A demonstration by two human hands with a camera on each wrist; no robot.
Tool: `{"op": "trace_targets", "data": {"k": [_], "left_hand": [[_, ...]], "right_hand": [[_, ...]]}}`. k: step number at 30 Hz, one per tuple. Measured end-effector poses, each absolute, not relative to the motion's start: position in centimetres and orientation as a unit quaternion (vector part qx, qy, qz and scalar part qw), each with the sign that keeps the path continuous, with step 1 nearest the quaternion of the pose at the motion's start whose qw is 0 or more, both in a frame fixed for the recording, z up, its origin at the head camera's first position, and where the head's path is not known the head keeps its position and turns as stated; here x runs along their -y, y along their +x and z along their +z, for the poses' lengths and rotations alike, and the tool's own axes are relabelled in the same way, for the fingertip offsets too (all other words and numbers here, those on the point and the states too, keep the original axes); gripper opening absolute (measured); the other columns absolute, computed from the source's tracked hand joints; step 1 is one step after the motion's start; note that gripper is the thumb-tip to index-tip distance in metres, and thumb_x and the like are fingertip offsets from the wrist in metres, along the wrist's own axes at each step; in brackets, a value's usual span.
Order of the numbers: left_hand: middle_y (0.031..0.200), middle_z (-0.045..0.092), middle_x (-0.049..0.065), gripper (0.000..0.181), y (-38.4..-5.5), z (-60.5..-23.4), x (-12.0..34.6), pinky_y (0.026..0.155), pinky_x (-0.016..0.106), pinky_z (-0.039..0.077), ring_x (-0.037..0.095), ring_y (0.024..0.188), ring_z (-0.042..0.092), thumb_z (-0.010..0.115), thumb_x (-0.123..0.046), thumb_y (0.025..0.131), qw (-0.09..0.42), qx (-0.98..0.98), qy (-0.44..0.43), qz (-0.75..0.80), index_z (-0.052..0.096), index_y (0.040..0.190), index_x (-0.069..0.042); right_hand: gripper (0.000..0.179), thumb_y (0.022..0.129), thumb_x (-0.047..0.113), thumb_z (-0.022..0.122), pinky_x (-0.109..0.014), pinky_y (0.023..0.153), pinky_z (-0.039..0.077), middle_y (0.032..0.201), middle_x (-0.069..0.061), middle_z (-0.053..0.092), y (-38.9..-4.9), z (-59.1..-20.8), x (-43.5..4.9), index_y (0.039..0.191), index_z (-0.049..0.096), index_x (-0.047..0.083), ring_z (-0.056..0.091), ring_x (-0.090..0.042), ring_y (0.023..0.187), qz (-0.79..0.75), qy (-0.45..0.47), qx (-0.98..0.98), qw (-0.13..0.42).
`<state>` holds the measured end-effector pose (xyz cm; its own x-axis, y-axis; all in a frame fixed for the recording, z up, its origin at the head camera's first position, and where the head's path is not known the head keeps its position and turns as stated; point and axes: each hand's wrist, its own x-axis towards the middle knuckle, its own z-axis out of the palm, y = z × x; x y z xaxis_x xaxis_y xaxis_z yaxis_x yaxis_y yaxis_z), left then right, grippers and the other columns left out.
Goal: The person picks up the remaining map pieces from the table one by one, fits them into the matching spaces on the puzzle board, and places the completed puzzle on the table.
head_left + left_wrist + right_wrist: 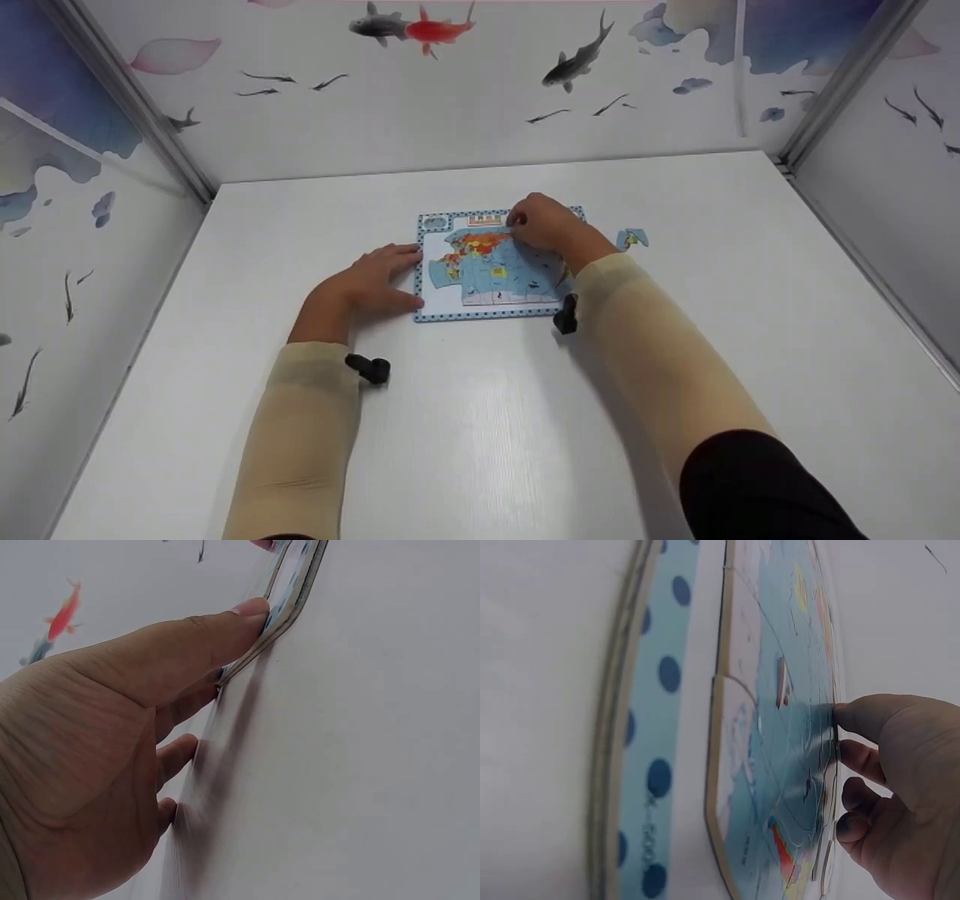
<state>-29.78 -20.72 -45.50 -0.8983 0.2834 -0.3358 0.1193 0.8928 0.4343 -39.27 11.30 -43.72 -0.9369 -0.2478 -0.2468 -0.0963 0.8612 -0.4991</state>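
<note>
A flat world-map jigsaw puzzle (517, 279) lies partly assembled in a board (480, 314) with a blue dotted border. My left hand (367, 281) rests at the board's left side, fingers extended, and its thumb (240, 622) presses on the rim. Over the map's upper part, my right hand (546, 223) has its fingers curled down, pinching a puzzle piece at the map's top edge. The piece is mostly hidden by the fingers. In the right wrist view, the thumb (859, 716) and forefinger come right down to the map's far side.
One loose puzzle piece (631, 239), blue with some yellow, lies on the white table (450, 420) just right of the board. White panels (465, 127) painted with fish stand behind and at both sides. A black wrist mount (369, 368) sticks out from the left sleeve.
</note>
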Motion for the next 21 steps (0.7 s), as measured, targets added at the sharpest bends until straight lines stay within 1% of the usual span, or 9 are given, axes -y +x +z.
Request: {"op": "trace_targets", "data": {"k": [8,11,13,18,20,21], "left_hand": [[0.181,0.015,-0.015,0.093,-29.8,-45.5,20.8,0.134,0.069,0.014,0.03,0.171,0.003,0.08,-0.055,0.091,0.199,-0.952,0.103,0.21,0.029,0.168,-0.046],[0.181,0.015,-0.014,0.093,-29.8,-45.6,20.8,0.134,0.069,0.014,0.031,0.171,0.003,0.08,-0.056,0.091,0.198,-0.952,0.104,0.211,0.03,0.168,-0.045],[0.181,0.015,-0.014,0.093,-29.8,-45.6,20.8,0.133,0.07,0.013,0.032,0.171,0.003,0.08,-0.056,0.091,0.202,-0.951,0.104,0.21,0.029,0.168,-0.046],[0.181,0.015,-0.014,0.092,-29.7,-45.5,20.8,0.133,0.07,0.013,0.031,0.171,0.003,0.079,-0.057,0.091,0.204,-0.952,0.103,0.206,0.029,0.168,-0.047],[0.181,0.016,-0.013,0.092,-29.7,-45.5,20.7,0.134,0.069,0.013,0.031,0.171,0.004,0.079,-0.056,0.091,0.2,-0.952,0.105,0.205,0.03,0.168,-0.046],[0.181,0.016,-0.013,0.092,-29.7,-45.5,20.8,0.134,0.069,0.013,0.031,0.171,0.005,0.079,-0.056,0.091,0.199,-0.952,0.106,0.205,0.03,0.168,-0.045]], "right_hand": [[0.032,0.108,0.029,0.063,-0.051,0.121,0.047,0.15,-0.004,0.056,-39.1,-43.6,-11.2,0.137,0.072,0.02,0.055,-0.028,0.135,-0.249,-0.093,-0.952,0.154],[0.032,0.108,0.029,0.063,-0.05,0.121,0.047,0.15,-0.004,0.056,-39.0,-43.4,-11.3,0.138,0.072,0.021,0.055,-0.027,0.133,-0.256,-0.092,-0.951,0.149],[0.033,0.108,0.029,0.063,-0.049,0.116,0.05,0.148,-0.004,0.057,-38.8,-43.1,-11.5,0.139,0.071,0.022,0.056,-0.027,0.129,-0.265,-0.09,-0.949,0.148],[0.036,0.108,0.032,0.061,-0.043,0.1,0.062,0.143,-0.004,0.058,-38.0,-41.9,-12.4,0.141,0.069,0.021,0.06,-0.027,0.121,-0.294,-0.099,-0.941,0.138],[0.037,0.108,0.034,0.06,-0.043,0.098,0.063,0.142,-0.004,0.059,-37.6,-41.4,-12.9,0.142,0.069,0.021,0.061,-0.027,0.12,-0.301,-0.108,-0.939,0.13],[0.037,0.108,0.034,0.06,-0.043,0.101,0.062,0.141,-0.004,0.06,-37.4,-41.2,-13.1,0.142,0.068,0.021,0.06,-0.027,0.12,-0.301,-0.113,-0.939,0.123]]}}
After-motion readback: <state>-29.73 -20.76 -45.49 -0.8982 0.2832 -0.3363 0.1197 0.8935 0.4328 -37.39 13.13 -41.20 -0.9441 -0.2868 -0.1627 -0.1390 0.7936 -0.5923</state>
